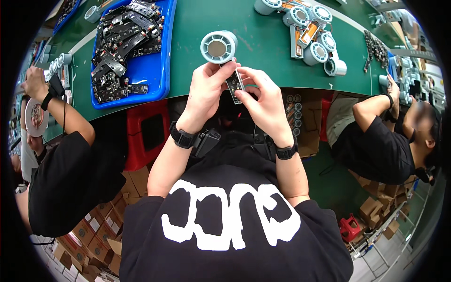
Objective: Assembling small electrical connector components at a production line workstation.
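Observation:
Over the near edge of the green table, both my hands hold one piece: a pale blue-grey round fan-like head (218,47) with a narrow black circuit board (234,86) running down from it. My left hand (204,91) is closed, its thumb and fingers gripping just below the round head. My right hand (266,102) pinches the board from the right, with the thumb on its lower part. The round head faces up toward me, a brownish-grey disc at its centre. My fingers hide the joint between the head and the board.
A blue tray (162,70) piled with black circuit boards (124,44) stands at the left. Several round-headed units (315,52) lie back right, beside dark small parts (376,49). Co-workers sit on both sides. A red stool (147,136) and cartons (96,230) are below.

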A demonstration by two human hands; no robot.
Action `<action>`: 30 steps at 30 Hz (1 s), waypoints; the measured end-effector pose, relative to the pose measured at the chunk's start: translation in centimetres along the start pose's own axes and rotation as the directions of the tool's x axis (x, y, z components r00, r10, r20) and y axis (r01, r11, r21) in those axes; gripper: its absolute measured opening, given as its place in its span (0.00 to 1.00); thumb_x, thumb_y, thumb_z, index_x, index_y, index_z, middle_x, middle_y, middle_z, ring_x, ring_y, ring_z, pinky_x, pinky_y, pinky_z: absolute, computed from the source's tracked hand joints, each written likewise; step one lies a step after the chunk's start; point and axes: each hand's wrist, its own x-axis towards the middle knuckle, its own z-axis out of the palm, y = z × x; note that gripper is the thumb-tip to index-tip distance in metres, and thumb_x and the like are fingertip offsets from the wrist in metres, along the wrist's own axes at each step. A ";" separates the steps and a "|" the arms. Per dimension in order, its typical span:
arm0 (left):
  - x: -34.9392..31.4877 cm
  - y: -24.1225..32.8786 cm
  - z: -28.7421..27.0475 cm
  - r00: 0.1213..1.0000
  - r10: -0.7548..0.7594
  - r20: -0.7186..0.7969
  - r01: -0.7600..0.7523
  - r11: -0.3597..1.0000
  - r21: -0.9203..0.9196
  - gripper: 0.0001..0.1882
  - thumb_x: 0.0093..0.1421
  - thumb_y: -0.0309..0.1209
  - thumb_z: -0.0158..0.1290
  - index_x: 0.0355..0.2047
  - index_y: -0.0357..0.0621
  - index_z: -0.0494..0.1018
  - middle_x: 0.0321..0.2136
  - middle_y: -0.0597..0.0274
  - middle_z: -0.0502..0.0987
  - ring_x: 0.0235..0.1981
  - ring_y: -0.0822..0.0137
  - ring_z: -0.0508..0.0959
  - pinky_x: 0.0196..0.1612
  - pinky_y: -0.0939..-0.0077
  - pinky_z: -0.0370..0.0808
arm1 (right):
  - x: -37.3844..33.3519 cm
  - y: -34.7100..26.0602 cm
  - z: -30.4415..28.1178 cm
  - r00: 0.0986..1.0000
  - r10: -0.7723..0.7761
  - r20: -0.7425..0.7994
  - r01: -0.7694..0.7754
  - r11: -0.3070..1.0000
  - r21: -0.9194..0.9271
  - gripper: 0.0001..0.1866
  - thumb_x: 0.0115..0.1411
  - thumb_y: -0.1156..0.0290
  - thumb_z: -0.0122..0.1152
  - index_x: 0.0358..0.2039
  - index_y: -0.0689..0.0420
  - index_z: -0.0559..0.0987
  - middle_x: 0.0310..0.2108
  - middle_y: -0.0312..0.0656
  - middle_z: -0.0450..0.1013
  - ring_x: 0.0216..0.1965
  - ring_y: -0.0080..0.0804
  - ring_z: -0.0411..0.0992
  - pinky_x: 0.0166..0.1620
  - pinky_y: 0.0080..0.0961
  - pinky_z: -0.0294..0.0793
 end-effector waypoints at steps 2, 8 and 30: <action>0.1 -0.1 -0.1 1.000 0.027 0.000 -0.027 1.000 0.000 0.13 0.67 0.34 0.59 0.46 0.38 0.77 0.40 0.62 0.80 0.39 0.70 0.81 0.44 0.71 0.78 | 0.2 -0.1 0.0 0.999 -0.032 0.020 0.033 0.999 -0.020 0.26 0.58 0.84 0.66 0.58 0.64 0.74 0.48 0.43 0.74 0.46 0.28 0.76 0.47 0.24 0.81; 0.9 1.0 0.2 0.997 -0.081 0.013 0.082 0.981 -0.174 0.13 0.67 0.33 0.59 0.47 0.38 0.76 0.41 0.60 0.81 0.43 0.69 0.80 0.48 0.69 0.77 | 0.2 0.5 1.6 0.993 -0.019 -0.121 0.003 0.991 -0.136 0.24 0.58 0.78 0.68 0.56 0.62 0.74 0.43 0.45 0.75 0.39 0.31 0.76 0.42 0.26 0.79; 4.0 0.3 -3.1 0.700 0.706 0.109 -0.447 0.314 0.837 0.12 0.60 0.24 0.58 0.44 0.35 0.76 0.44 0.55 0.80 0.47 0.55 0.78 0.50 0.62 0.75 | 21.2 -1.9 0.9 0.942 -0.322 0.093 0.298 0.679 -0.671 0.15 0.67 0.69 0.56 0.47 0.68 0.70 0.41 0.63 0.73 0.44 0.63 0.72 0.48 0.49 0.72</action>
